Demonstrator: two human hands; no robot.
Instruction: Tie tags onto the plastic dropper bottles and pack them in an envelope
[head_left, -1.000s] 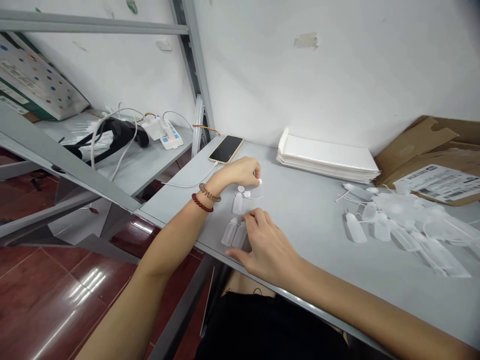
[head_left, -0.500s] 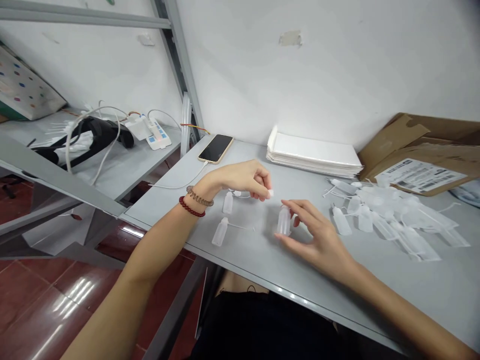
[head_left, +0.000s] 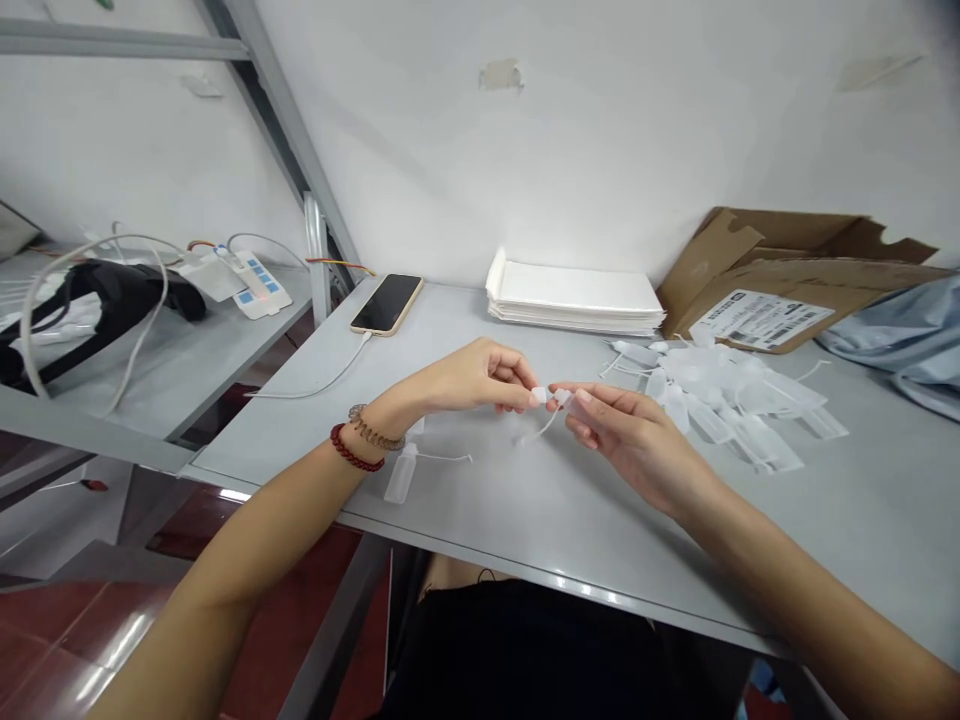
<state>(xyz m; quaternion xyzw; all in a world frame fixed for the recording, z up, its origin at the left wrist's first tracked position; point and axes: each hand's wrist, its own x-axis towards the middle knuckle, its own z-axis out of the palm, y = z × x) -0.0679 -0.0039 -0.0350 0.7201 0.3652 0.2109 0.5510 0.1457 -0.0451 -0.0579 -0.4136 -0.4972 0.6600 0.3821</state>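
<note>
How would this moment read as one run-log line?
left hand: pinches cap | right hand: holds bottle | cap: off bottle | bottle pile: on table | phone: on table

Left hand (head_left: 487, 378) near right hand (head_left: 637, 435), fingers (head_left: 516, 396) pinched

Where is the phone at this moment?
In the head view, the phone lies left of centre on the table, left of the white stack and farther back than the left hand, a cable at its near end.
</note>
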